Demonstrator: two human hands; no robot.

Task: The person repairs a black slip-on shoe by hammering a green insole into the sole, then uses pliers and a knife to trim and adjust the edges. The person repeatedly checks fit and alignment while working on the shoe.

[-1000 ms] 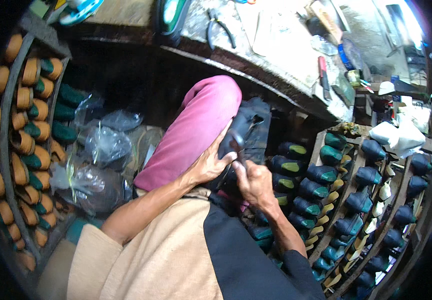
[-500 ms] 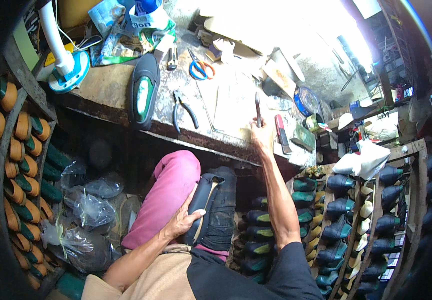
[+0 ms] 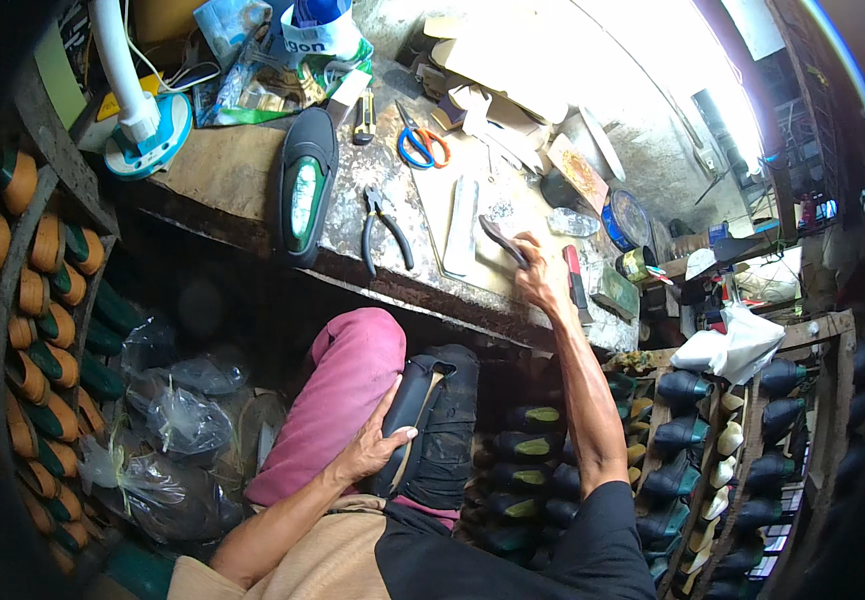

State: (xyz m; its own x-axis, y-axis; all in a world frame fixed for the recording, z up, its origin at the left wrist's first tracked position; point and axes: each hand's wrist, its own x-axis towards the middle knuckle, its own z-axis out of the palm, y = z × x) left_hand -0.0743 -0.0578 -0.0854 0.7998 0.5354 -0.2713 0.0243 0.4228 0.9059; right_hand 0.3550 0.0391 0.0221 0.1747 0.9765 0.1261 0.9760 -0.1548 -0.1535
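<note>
In my lap, between my thighs, rests a black shoe [image 3: 415,400] with a tan strip along its upturned side. My left hand [image 3: 369,450] is wrapped over the shoe's near left side, its thumb lying across it. Over the bench's right part, my right hand [image 3: 545,275] grips a dark curved hand tool [image 3: 501,242], whose tip points up and left. Just right of that hand lies a red-handled knife [image 3: 576,278]. To its left are a long pale bar [image 3: 462,225] and dark-handled pliers [image 3: 384,232]. Another black shoe [image 3: 313,160] stands on the bench farther left.
The worn bench [image 3: 218,180] also carries scissors [image 3: 421,150], a utility knife [image 3: 365,118], a green block [image 3: 613,290] and a round blue tin [image 3: 627,220]. A lamp base [image 3: 148,140] stands at far left. Racks of shoes [image 3: 38,300] flank me; plastic bags [image 3: 188,415] lie lower left.
My right hand has drawn the dark tool closer, and the tool has swung from nearly upright to tilted left. My view has shifted slightly. The left hand stays on the shoe.
</note>
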